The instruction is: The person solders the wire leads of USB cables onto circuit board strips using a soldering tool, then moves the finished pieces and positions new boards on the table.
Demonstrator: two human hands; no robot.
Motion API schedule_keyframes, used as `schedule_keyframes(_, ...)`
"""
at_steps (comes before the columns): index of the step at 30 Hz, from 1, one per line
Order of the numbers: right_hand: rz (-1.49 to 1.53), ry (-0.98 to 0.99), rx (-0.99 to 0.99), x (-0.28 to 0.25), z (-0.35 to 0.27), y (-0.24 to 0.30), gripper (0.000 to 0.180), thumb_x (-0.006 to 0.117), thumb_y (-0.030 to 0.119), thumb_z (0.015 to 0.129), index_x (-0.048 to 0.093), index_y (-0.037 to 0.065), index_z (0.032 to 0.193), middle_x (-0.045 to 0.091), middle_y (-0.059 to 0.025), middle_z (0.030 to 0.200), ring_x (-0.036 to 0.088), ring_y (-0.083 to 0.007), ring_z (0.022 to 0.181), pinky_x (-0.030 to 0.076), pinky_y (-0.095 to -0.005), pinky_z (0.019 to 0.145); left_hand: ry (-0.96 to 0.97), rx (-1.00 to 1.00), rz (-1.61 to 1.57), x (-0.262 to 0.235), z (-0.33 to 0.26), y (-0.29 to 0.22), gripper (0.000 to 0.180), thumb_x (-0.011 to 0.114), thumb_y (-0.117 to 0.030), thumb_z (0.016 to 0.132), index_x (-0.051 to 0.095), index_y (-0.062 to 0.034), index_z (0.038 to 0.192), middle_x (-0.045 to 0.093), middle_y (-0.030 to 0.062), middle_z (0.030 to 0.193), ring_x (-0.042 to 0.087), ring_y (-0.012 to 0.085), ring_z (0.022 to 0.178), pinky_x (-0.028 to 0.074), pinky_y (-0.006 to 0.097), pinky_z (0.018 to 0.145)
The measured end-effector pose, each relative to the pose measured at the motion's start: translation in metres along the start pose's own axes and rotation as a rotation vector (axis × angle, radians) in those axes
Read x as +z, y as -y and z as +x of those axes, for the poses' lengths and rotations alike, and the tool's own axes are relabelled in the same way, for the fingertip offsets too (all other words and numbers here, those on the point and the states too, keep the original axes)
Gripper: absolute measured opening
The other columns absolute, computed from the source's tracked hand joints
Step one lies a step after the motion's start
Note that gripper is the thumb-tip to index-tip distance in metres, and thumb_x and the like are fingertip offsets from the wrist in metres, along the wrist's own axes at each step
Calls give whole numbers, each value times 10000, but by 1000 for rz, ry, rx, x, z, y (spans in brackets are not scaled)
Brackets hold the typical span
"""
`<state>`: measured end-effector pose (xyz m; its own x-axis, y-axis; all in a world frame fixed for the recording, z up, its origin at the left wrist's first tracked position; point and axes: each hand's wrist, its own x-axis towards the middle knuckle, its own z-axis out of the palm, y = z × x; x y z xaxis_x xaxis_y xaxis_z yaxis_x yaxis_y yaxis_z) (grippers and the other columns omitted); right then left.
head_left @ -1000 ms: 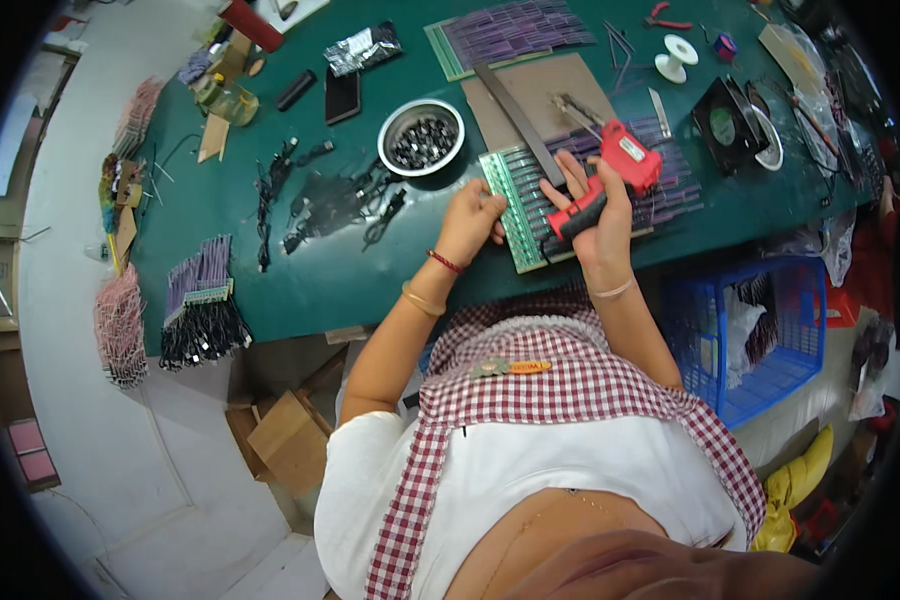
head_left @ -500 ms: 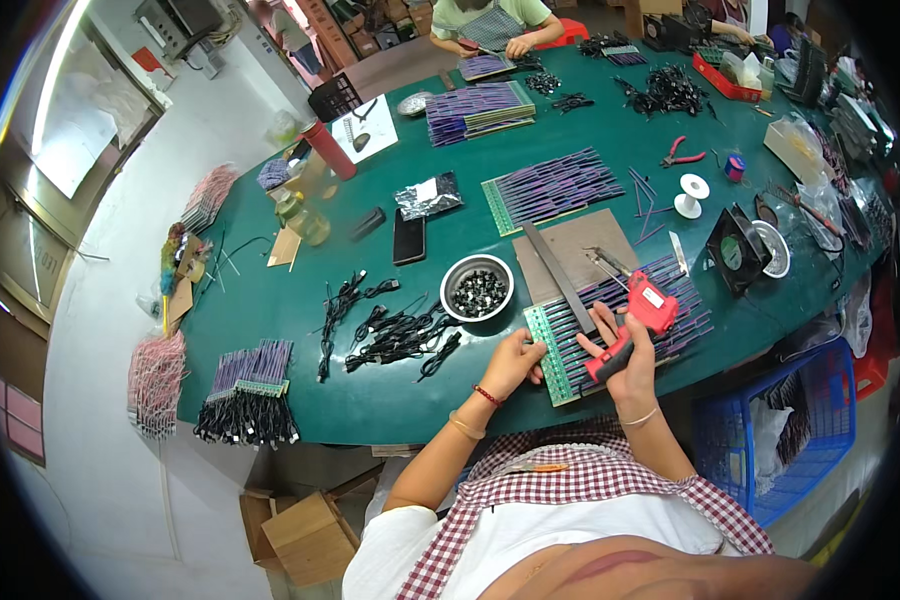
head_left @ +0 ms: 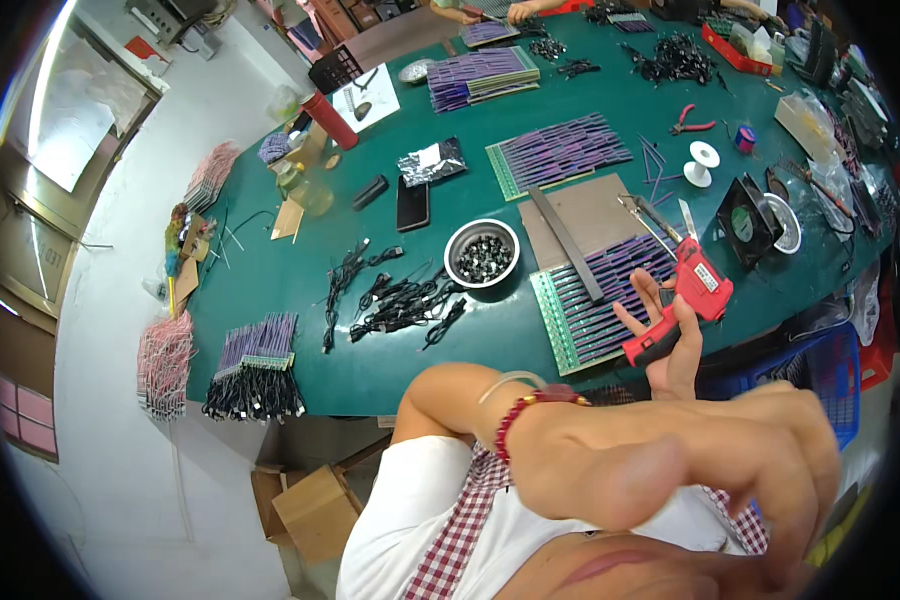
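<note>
My right hand (head_left: 678, 350) holds a red and black soldering gun (head_left: 703, 283) by its handle, some fingers lifted off it, the metal tip toward the back left. Beneath it lies a panel of purple strips with a green circuit-board edge (head_left: 558, 325). A flat dark metal bar (head_left: 567, 247) rests slantwise over this panel and a brown board (head_left: 595, 205). Raised close to the camera, my left hand (head_left: 660, 450) has its thumb apart and fingers loosely bent, with nothing visible in it. It hides my lap and part of the table's front edge.
Left of the panel stand a bowl of small metal-and-black parts (head_left: 482, 253) and bundled black cables (head_left: 400, 305). A second purple panel (head_left: 560, 155) lies behind. At the right are a white spool (head_left: 701, 165), a small fan (head_left: 748, 220) and a blue crate (head_left: 835, 375).
My left hand has left the panel's green edge and risen toward the camera. My right hand has moved slightly right with the soldering gun. The view has shifted a little.
</note>
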<state>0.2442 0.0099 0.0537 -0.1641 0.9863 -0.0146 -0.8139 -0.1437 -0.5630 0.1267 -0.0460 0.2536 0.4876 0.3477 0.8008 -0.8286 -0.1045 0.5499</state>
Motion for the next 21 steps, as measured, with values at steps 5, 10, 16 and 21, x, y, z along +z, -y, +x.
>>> schedule_keyframes(5, -26, -29, -85, -17, -6, 8, 224, 498, 218, 893, 473, 102, 1083, 495, -198, 1236, 368, -302, 1280, 326, -604, 993, -158, -191, -439, 10, 9, 9, 614, 366, -439, 921, 348, 61, 1277, 521, 215, 1179, 518, 317, 1065, 359, 359, 978)
schedule_keyframes(10, -7, -46, -75, -24, -8, 20, 216, 501, 219, 887, 483, 110, 1073, 488, -196, 1242, 361, -295, 1283, 323, -601, 996, -28, -112, -326, 0, 19, 24, 524, 303, -431, 934, 429, 30, 1148, 533, 176, 1102, 502, 288, 1034, 336, 360, 944)
schedule_keyframes(16, -4, -29, -126, -28, -8, 29, 220, 498, 214, 884, 472, 115, 1079, 485, -192, 1248, 352, -293, 1288, 318, -601, 1002, 91, -23, -185, -15, 28, 42, 514, 226, -422, 949, 526, -7, 994, 548, 129, 1009, 483, 254, 996, 309, 362, 904)
schedule_keyframes(21, 18, -34, -103, -31, -6, 31, 225, 493, 209, 885, 462, 114, 1087, 485, -194, 1246, 356, -293, 1286, 313, -607, 1002, 173, 47, -87, -20, 33, 58, 570, 175, -416, 960, 591, -31, 891, 558, 97, 948, 470, 230, 971, 291, 363, 878)
